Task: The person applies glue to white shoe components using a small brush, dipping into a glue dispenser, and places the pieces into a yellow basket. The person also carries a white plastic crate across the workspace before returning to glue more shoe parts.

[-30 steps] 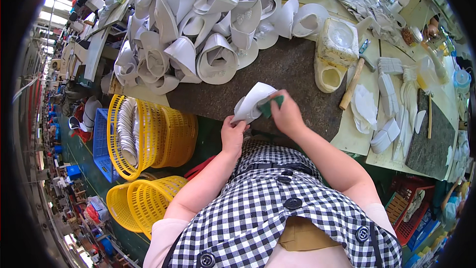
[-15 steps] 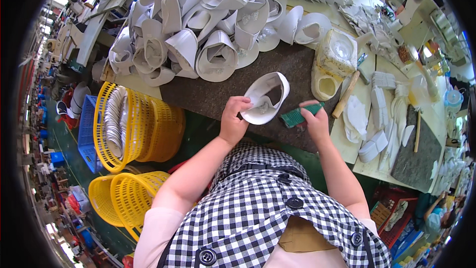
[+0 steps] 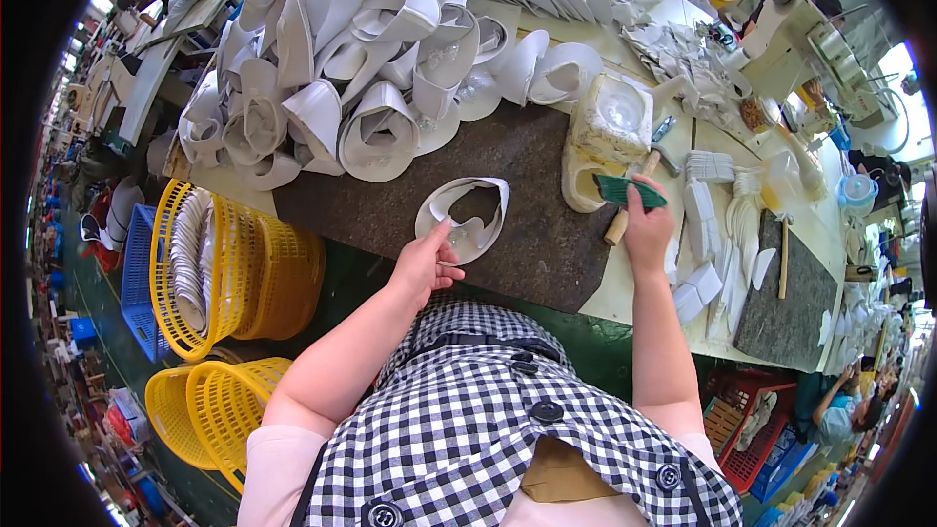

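Matting (image 3: pixel 542 234), dark and mottled, covers part of the pale worktable (image 3: pixel 613 293), its near edge slanting down toward the right in front of the checked garment (image 3: pixel 459 429). Close to that edge, over the matting, is a white ring-shaped piece (image 3: pixel 471 236), its wide opening facing the camera. The left hand (image 3: pixel 422 266) meets it at the lower left: one digit crosses the rim while other fingers stand by its near side, and whether they pinch it cannot be told. The right hand (image 3: pixel 647 234) is closed around a green pad (image 3: pixel 617 189), well apart from the ring, with a broad stretch of matting between them as sideways room. Beyond the ring another band of matting runs back to a heaped pile of white pieces (image 3: pixel 395 20), which bounds the far left. Room is tighter on the right: the pad overlaps in view the near end of a stained white block (image 3: pixel 595 122) and crosses a hammer (image 3: pixel 617 227), whose wooden handle shows on both sides of it, and stacked white strips (image 3: pixel 701 215) lie just past the hand. Below the table's left edge stands a yellow basket (image 3: pixel 232 278), near the left forearm.
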